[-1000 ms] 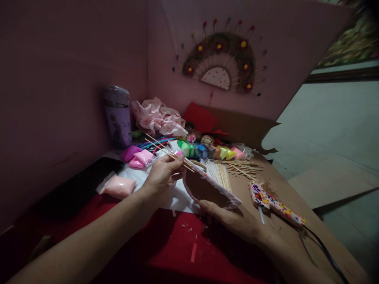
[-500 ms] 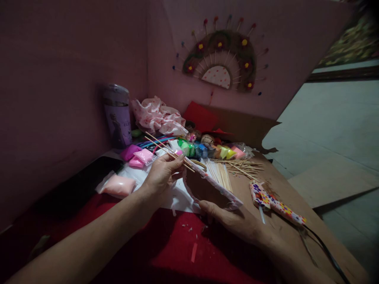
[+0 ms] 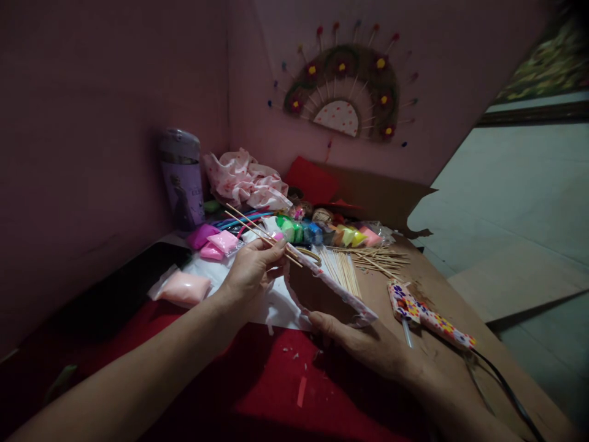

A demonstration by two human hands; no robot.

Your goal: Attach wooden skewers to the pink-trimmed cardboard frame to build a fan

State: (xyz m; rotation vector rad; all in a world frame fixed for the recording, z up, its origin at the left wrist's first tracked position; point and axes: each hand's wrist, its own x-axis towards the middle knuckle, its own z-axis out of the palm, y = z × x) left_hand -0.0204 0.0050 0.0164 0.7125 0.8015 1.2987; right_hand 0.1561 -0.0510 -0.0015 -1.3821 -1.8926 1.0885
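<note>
My left hand (image 3: 255, 270) is closed, pinching two thin wooden sticks (image 3: 246, 222) between thumb and fingers. The sticks lie side by side and slant down to the right, their lower ends over the edge of a half-round cardboard piece (image 3: 317, 288). Pale pink fabric wraps the rim of this piece, and its bare brown face is turned toward me. My right hand (image 3: 350, 334) grips the cardboard piece at its lower right, thumb on the near edge, other fingers mostly hidden behind it. The left fingertips are close to its upper left corner; whether they also hold it is unclear.
Loose sticks (image 3: 381, 261) and a floral-patterned glue gun (image 3: 427, 316) with a cord lie on the right. Clay packets (image 3: 184, 287) sit on white paper at left. Behind stand a purple tumbler (image 3: 183, 184) and crumpled fabric (image 3: 248, 178). A half-round decoration (image 3: 343, 67) hangs on the wall.
</note>
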